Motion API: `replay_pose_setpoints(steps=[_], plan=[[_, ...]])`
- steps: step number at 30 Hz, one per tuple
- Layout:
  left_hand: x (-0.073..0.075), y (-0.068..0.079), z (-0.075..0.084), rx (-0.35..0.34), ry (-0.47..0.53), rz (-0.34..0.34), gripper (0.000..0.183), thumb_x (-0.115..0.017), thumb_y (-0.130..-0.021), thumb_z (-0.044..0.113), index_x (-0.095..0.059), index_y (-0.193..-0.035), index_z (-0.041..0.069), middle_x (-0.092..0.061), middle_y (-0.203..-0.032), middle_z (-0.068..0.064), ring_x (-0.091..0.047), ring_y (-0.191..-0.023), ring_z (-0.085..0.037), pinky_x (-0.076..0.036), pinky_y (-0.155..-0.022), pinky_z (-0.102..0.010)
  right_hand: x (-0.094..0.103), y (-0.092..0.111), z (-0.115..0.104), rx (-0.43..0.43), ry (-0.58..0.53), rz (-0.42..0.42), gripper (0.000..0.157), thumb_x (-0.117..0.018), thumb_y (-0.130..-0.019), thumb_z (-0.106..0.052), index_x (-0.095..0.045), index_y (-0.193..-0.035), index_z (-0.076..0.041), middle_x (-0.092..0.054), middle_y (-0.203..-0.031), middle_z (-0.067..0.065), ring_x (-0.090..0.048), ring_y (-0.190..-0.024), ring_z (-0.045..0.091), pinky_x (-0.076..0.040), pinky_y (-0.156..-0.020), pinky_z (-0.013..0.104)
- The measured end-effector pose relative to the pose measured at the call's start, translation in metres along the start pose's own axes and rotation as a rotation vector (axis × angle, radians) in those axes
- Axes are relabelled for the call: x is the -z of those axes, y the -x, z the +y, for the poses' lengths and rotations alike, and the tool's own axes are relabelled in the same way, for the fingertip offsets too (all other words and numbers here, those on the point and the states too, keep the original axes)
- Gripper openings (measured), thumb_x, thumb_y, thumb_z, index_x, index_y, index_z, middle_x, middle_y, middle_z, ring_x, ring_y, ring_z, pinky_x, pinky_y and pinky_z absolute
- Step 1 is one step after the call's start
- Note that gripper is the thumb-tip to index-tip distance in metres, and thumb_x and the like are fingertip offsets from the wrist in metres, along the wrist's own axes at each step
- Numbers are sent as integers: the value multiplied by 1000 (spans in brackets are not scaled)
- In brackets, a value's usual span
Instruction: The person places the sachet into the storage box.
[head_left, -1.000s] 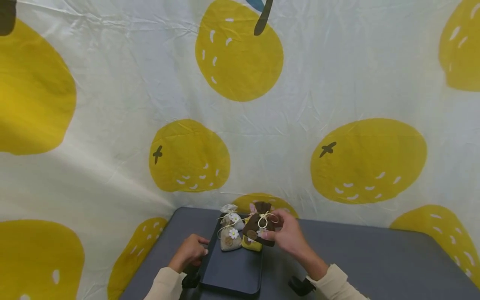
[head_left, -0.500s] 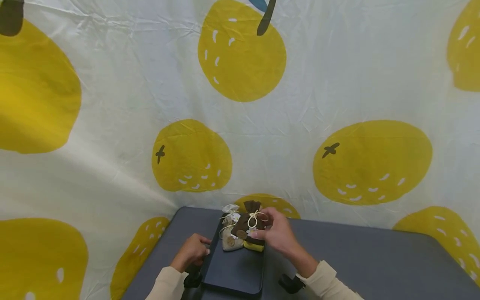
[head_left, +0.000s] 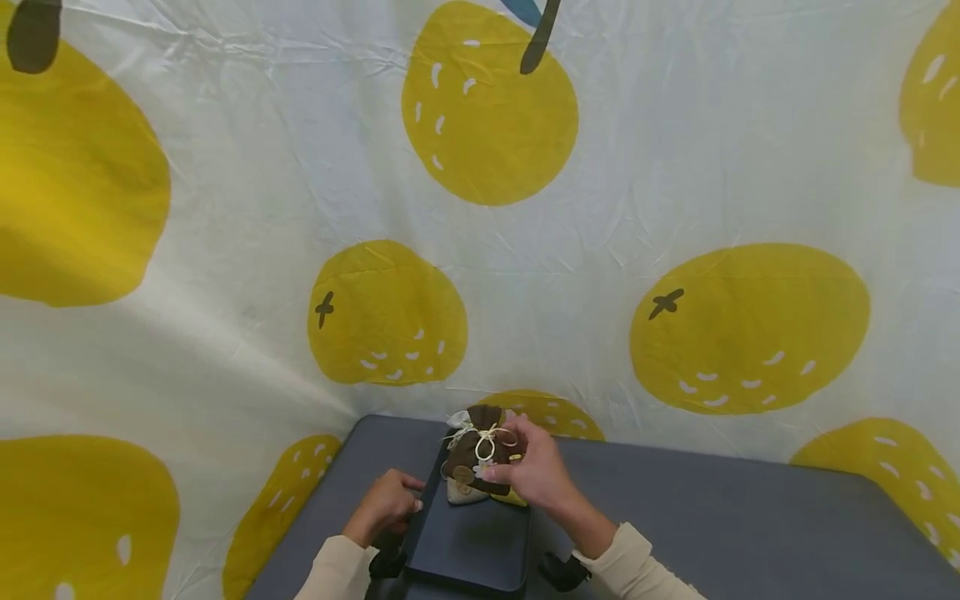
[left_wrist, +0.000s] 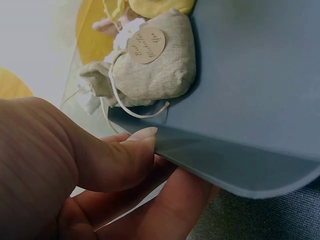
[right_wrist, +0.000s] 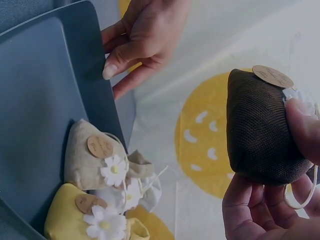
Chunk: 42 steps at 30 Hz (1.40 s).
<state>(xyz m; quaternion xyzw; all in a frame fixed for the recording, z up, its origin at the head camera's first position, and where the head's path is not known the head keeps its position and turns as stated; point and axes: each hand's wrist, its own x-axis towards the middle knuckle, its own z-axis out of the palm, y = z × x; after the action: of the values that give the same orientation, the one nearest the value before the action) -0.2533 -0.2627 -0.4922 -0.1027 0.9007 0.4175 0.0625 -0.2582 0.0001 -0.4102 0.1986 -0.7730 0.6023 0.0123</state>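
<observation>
My right hand (head_left: pixel 543 471) holds a dark brown drawstring pouch (head_left: pixel 463 456) above the far part of a dark grey tray (head_left: pixel 468 546). Thumb and fingers grip the pouch from its right side; it carries a round brown tag, a white flower and a cream cord bow. At the tray's left side, my left hand (head_left: pixel 386 504) pinches the rim, thumb on top and fingers outside and below. Inside the tray lie a beige pouch (left_wrist: pixel 165 75) and a yellow pouch (right_wrist: pixel 61 215), both tagged. A white pouch (right_wrist: pixel 152 192) shows partly behind the beige one.
The tray stands on a dark grey table (head_left: pixel 720 525). Behind the table hangs a white cloth (head_left: pixel 540 308) printed with large yellow fruit. A bit of pink fabric (left_wrist: pixel 102 26) shows beside the pouches in the left wrist view.
My right hand has carried the brown pouch leftward, from over the yellow pouch to over the beige one, which it now mostly covers. The left hand keeps its place at the tray.
</observation>
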Motion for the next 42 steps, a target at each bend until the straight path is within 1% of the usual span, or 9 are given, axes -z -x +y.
replay_pose_setpoints(steps=[4, 7, 9, 14, 17, 20, 23, 29, 42], plan=[[-2, 1, 0, -18, -7, 11, 34, -73, -84, -9, -77, -117, -2, -71, -119, -31, -69, -79, -23, -62, -58, -41, -4, -1, -1, 20, 9, 5, 41, -88, -73, 5, -68, -107, -3, -76, -118, 19, -73, -107, 36, -62, -83, 42], [-2, 1, -1, -20, 0, 11, 34, -72, -84, -9, -77, -117, -2, -71, -118, -31, -70, -80, -23, -63, -59, -42, -6, -3, -1, 46, 28, 12, 39, -89, -72, 3, -70, -105, -5, -77, -118, 16, -67, -123, 40, -48, -112, 57], [-3, 1, -2, -24, 4, 14, 34, -72, -84, -9, -77, -117, -3, -72, -116, -30, -70, -80, -24, -63, -60, -43, -8, -3, -1, 65, 39, 11, 39, -90, -71, 3, -70, -104, -6, -78, -116, 15, -65, -127, 42, -39, -119, 60], [-2, 2, -2, -30, 3, 20, 33, -73, -84, -9, -77, -116, -3, -72, -114, -30, -71, -80, -25, -63, -60, -43, -11, -1, -2, 75, 57, 6, 41, -90, -70, 3, -69, -104, -7, -78, -118, 17, -49, -142, 50, -47, -110, 63], [-2, 2, -2, -25, 0, 19, 34, -73, -84, -9, -77, -117, -3, -71, -116, -31, -71, -82, -25, -63, -60, -43, -13, 0, 0, 71, 71, 8, 41, -91, -71, 2, -69, -104, -7, -76, -122, 19, -24, -155, 51, -42, -113, 66], [-1, 2, -1, -19, -3, 15, 34, -73, -84, -8, -77, -117, -2, -71, -117, -30, -71, -83, -26, -63, -60, -43, -16, -1, 3, 76, 90, 16, 40, -91, -71, 0, -67, -102, -7, -76, -121, 19, -21, -156, 50, -36, -116, 69], [-1, 2, -1, -20, -7, 15, 34, -73, -84, -8, -77, -117, -2, -72, -116, -30, -72, -82, -26, -63, -60, -43, -18, -4, 7, 81, 99, 21, 40, -91, -71, -1, -67, -101, -7, -78, -113, 17, -35, -152, 49, -46, -108, 65], [-1, 2, 0, -16, -6, 17, 34, -73, -84, -8, -77, -117, -2, -71, -116, -30, -73, -83, -27, -63, -60, -43, -20, -6, 15, 84, 116, 7, 40, -92, -70, -1, -67, -101, -6, -78, -103, 13, -73, -105, 35, -59, -86, 49], [-3, 0, -1, -20, -10, 8, 32, -73, -85, -8, -77, -116, -2, -74, -109, -26, -72, -77, -25, -63, -60, -44, -22, -6, 30, 76, 128, -7, 40, -93, -65, 0, -69, -96, -6, -72, -99, 10, -69, -88, 18, -58, -74, 33]])
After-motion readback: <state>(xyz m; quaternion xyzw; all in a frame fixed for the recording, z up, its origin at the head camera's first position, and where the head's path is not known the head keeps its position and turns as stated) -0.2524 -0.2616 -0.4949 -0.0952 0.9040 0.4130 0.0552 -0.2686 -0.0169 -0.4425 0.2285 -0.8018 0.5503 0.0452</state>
